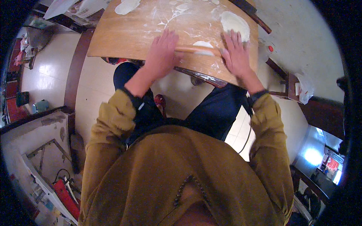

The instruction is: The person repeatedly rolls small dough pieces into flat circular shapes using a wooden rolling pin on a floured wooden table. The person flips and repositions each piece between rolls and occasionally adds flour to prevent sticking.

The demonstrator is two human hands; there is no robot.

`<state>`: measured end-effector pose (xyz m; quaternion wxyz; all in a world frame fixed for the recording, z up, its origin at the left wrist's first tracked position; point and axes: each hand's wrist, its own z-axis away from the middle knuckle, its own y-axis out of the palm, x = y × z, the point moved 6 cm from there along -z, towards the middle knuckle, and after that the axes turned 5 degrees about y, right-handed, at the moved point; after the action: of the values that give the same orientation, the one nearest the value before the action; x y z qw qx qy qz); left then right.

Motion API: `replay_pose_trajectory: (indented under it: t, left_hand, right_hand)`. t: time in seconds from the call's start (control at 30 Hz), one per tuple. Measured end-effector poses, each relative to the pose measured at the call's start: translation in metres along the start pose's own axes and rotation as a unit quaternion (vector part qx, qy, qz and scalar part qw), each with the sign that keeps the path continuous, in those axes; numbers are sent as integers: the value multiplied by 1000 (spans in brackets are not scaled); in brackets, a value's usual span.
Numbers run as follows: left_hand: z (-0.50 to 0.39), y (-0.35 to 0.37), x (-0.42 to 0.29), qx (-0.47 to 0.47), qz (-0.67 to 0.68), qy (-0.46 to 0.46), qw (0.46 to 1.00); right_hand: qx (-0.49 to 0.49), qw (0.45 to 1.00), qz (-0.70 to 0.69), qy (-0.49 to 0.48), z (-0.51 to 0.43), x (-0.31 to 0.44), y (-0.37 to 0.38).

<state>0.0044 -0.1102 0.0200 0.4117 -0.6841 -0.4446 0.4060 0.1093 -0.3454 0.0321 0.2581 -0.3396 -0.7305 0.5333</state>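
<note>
Both palms press on a thin wooden rolling pin [188,49], which lies across a small round of dough [203,45] near the front edge of a floured wooden board [124,36]. My left hand [164,53] lies flat over the pin's left end, fingers pointing away from me. My right hand [237,55] is spread over its right end, with its fingertips at the lower edge of a larger flat sheet of dough [234,24]. Another flattened dough piece [127,6] lies at the board's far left. Small dough pieces sit at the top edge of the view, partly cut off.
A dark cleaver-like tool with a wooden handle [261,23] lies at the board's upper right corner. Plastic bags [76,11] are at the upper left, and another bag [305,89] hangs at the right. My knees are beneath the board's front edge.
</note>
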Motion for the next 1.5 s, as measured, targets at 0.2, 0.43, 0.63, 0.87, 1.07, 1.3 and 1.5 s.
replay_pose_trajectory:
  t: [0.2, 0.43, 0.63, 0.87, 1.07, 1.3, 1.5]
  left_hand:
    - [-30, -4, 20, -6, -27, 11, 1000]
    - [19, -17, -11, 54, 23, 14, 998]
    - [-52, 5, 35, -22, -31, 6, 999]
    - [24, -22, -9, 49, 52, 29, 997]
    - [-39, 0, 25, 24, -53, 34, 998]
    - [-2, -12, 14, 55, 38, 23, 998]
    - [-6, -15, 9, 57, -6, 32, 998]
  right_hand:
    - [23, 999, 10, 31, -30, -7, 11]
    - [49, 998, 1, -35, 28, 17, -7]
    - [33, 995, 28, 95, -54, -17, 21]
    - [119, 993, 14, -18, 34, 29, -11]
    - [38, 997, 8, 59, -28, -8, 21]
    - [47, 999, 13, 2, -4, 19, -7]
    - [46, 999, -28, 6, 8, 24, -8]
